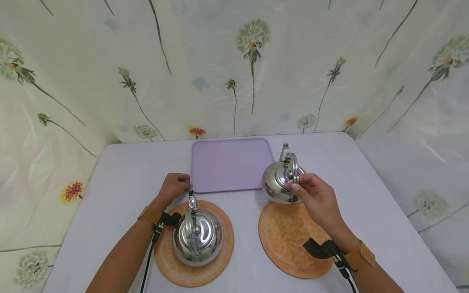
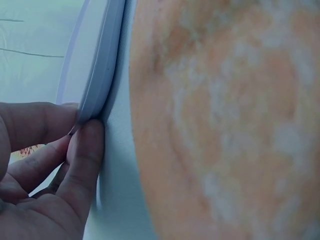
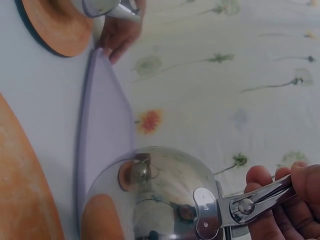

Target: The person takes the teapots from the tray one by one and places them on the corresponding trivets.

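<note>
My right hand (image 1: 318,197) grips the handle of a shiny steel kettle (image 1: 275,183), which hangs by the right edge of a purple tray (image 1: 231,165), its spout pointing away. In the right wrist view the fingers (image 3: 305,182) wrap that handle beside the kettle's round body (image 3: 165,200). My left hand (image 1: 174,188) pinches the tray's near left corner; in the left wrist view the thumb and fingers (image 2: 87,150) close on the tray's rim (image 2: 102,60). A second steel kettle (image 1: 199,240) stands on the left round orange mat (image 1: 194,278), just in front of the left hand.
The right round orange mat (image 1: 293,240) lies below the lifted kettle, with nothing standing on it. All this is on a white-covered table (image 1: 124,171). Behind and at the sides hangs a dandelion-print curtain (image 1: 205,61). A strapped camera mount (image 1: 322,249) sits at the right wrist.
</note>
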A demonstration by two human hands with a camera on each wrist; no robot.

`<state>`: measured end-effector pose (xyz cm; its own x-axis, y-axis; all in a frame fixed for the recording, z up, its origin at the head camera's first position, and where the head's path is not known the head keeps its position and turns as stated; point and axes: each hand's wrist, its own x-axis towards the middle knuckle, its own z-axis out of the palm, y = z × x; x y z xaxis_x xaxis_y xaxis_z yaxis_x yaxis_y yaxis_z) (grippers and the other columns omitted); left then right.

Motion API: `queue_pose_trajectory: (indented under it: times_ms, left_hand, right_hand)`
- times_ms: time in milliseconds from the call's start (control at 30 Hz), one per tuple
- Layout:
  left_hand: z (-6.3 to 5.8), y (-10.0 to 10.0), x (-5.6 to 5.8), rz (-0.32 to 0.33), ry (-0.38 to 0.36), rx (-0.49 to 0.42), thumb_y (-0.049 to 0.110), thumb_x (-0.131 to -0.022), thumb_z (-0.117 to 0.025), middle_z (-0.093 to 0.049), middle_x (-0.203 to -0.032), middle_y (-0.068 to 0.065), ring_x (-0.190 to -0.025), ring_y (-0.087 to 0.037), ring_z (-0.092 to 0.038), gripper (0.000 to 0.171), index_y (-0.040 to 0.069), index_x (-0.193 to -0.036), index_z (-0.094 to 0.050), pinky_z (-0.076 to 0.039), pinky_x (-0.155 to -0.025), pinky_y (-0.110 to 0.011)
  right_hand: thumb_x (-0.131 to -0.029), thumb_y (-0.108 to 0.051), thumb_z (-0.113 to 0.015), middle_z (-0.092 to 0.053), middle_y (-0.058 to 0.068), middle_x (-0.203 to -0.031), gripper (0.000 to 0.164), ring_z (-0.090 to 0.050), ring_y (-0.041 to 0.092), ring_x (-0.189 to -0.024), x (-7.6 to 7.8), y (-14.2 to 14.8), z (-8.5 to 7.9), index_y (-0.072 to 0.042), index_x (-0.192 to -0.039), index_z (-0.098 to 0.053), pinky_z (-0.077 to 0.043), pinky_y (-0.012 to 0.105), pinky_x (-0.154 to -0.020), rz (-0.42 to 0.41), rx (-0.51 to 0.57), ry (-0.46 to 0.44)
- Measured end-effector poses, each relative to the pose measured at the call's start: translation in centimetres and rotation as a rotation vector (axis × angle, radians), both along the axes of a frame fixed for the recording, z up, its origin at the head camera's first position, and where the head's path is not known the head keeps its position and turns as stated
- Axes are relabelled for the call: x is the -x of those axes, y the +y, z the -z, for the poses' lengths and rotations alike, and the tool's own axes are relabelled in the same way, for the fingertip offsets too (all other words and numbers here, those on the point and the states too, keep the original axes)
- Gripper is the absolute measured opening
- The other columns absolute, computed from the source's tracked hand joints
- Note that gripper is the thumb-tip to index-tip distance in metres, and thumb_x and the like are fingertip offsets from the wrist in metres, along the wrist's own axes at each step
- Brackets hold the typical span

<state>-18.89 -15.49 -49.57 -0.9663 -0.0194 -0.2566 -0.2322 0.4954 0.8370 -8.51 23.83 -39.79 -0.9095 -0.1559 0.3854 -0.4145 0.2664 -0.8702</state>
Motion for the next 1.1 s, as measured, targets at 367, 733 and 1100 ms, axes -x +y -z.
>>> queue_pose_trajectory:
  times_ms: [367, 733, 1100]
  left_hand:
    - [-0.3, 0.0, 0.2, 0.012, 0.025, -0.013, 0.005, -0.087, -0.067, -0.066, -0.110, -0.020, -0.106, -0.030, -0.059, 0.033, -0.008, -0.117, -0.065, -0.045, -0.091, -0.041]
    - [-0.1, -0.1, 0.1, 0.007, 0.012, -0.026, 0.005, -0.087, -0.067, -0.067, -0.107, -0.018, -0.103, -0.029, -0.059, 0.034, -0.008, -0.118, -0.064, -0.046, -0.089, -0.039]
    - [0.0, -0.1, -0.1, 0.011, 0.008, -0.017, 0.005, -0.087, -0.066, -0.066, -0.110, -0.019, -0.105, -0.030, -0.059, 0.034, -0.008, -0.119, -0.064, -0.046, -0.091, -0.040]
  right_hand:
    - [-0.092, 0.012, -0.057, -0.067, 0.017, -0.104, 0.019, -0.065, 0.014, -0.101, -2.5, 1.5, 1.2, 0.010, -0.110, -0.056, -0.050, 0.023, -0.085, 0.038, -0.040, 0.006]
    - [-0.091, 0.010, -0.060, -0.067, 0.014, -0.105, 0.019, -0.065, 0.015, -0.103, -4.2, 1.4, 1.6, 0.004, -0.108, -0.057, -0.049, 0.022, -0.086, 0.097, -0.075, 0.003]
    - [-0.087, 0.018, -0.059, -0.067, 0.015, -0.104, 0.024, -0.066, 0.019, -0.102, -6.2, 1.7, 1.4, 0.009, -0.109, -0.057, -0.049, 0.025, -0.086, 0.086, -0.049, 0.011]
